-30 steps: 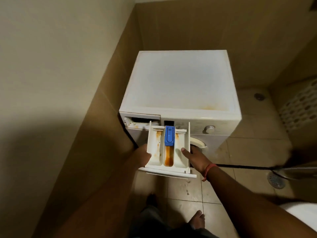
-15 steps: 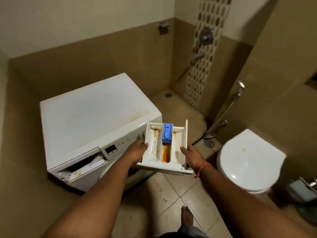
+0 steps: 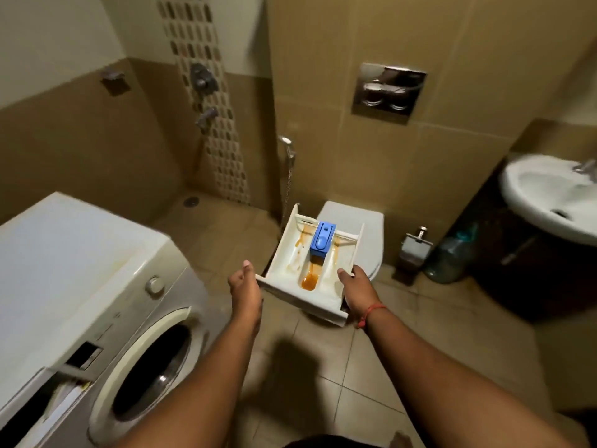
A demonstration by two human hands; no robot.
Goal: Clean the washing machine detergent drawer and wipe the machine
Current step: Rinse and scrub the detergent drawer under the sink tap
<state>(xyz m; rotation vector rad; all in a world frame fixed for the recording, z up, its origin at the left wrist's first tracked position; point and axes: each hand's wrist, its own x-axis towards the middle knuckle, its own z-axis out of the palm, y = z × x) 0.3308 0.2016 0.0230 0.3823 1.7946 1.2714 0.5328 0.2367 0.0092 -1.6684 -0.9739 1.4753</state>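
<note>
At the far left the washing machine (image 3: 97, 286) stands against the tiled wall, its white top edge running toward the middle and its round door (image 3: 151, 373) facing the open floor. Low on its front, the drawer slot (image 3: 48, 389) gapes dark at the lower-left edge of view. Between the machine's front corner and the toilet (image 3: 371, 240) lies a strip of bare tiled floor (image 3: 323, 367), where both forearms reach forward.

The left hand (image 3: 245, 286) meets the near left corner of the detergent drawer (image 3: 310, 270), thumb up beside the corner; whether its fingers curl under the front panel cannot be told, as the back of the hand hides them. The drawer is out of the machine, held in the air well apart from it, tilted with its far end higher, over the floor and the front of the toilet lid. A blue insert (image 3: 323, 240) sits in its middle channel, with orange-brown residue pooled at the near end and streaked along the side compartments.

The right hand (image 3: 358, 289) grips the drawer's near right corner, thumb lying on the inner wall and fingers wrapped beneath; a red thread (image 3: 371, 313) circles that wrist.

Further right, a plastic bottle (image 3: 452, 253) stands on the floor beside the dark cabinet, and the white basin (image 3: 549, 202) juts out above it, narrowing the room on that side.
</note>
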